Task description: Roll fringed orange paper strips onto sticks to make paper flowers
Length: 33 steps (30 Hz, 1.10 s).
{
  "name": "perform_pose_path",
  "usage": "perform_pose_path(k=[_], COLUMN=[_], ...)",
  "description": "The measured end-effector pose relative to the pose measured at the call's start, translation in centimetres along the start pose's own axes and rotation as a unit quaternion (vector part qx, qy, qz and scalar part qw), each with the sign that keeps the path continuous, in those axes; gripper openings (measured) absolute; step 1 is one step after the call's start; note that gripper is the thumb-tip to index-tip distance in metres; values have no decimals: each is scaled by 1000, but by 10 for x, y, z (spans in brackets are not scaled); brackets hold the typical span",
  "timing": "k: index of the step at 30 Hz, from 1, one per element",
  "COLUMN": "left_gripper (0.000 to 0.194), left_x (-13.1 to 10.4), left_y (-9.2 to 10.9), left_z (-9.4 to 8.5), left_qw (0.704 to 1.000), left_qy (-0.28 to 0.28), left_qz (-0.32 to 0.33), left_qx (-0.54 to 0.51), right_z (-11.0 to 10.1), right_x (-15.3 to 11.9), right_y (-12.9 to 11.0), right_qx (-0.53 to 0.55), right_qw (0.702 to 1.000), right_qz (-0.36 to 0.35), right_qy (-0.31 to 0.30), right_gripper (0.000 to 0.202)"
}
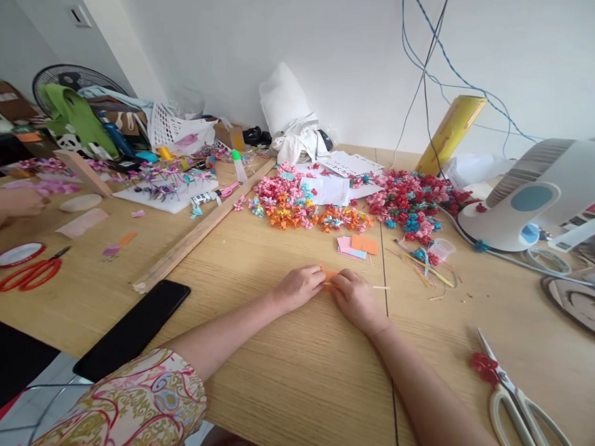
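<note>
Wood-grain surface (270,386), dark seam (385,269), black phone (135,328) near front edge, wooden bar (208,230) slantwise, red-handled scissors (46,264) beside round disc (19,255), pale-handled scissors (510,388) at right, coloured slips (364,244), small flowers (283,199) heaped behind, white appliance (551,175) rightward.

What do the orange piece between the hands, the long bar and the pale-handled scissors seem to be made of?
Orange piece: probably matte paper, as it looks thin and dull, though partly hidden.
Long bar: wood, seemingly unvarnished, from its blotchy brown surface.
Pale-handled scissors: likely steel blades, shiny silver; smooth cream handles, probably plastic.
</note>
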<state>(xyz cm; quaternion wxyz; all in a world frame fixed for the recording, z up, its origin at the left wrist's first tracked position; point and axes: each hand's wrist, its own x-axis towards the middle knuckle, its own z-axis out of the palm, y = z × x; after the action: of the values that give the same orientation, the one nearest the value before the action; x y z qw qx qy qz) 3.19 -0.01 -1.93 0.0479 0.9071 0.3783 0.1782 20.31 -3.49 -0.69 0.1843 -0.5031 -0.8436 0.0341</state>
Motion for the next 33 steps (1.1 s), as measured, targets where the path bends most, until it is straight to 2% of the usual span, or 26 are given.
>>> perform_pose_path(k=[8, 16, 22, 24, 29, 33], left_gripper=[16, 19, 19, 19, 22, 22], left_x=[-5, -5, -7, -7, -7, -7], left_y=[-1, -1, -2, -2, -1, 0], left_z=[6, 4, 6, 6, 5, 6], left_qw=[998, 998, 998, 998, 997, 998], left_qy=[29, 36, 32, 31, 28, 13], left_qz=[24, 41, 52, 56, 67, 65], left_qx=[-42, -17, 10, 8, 6, 13], right_z=[-4, 0, 0, -1, -3, 0], right_x=[3, -4, -7, -6, -5, -5], right_y=[-6, 2, -1, -4, -7, -8], right_qx=[-18, -40, -39, -43, -33, -3], right_qw=[999, 999, 998, 998, 999, 999], right_qz=[-3, 12, 27, 27, 5, -13], right_qy=[40, -12, -33, -24, 43, 35], right_gripper=[15, 20, 23, 21, 15, 15])
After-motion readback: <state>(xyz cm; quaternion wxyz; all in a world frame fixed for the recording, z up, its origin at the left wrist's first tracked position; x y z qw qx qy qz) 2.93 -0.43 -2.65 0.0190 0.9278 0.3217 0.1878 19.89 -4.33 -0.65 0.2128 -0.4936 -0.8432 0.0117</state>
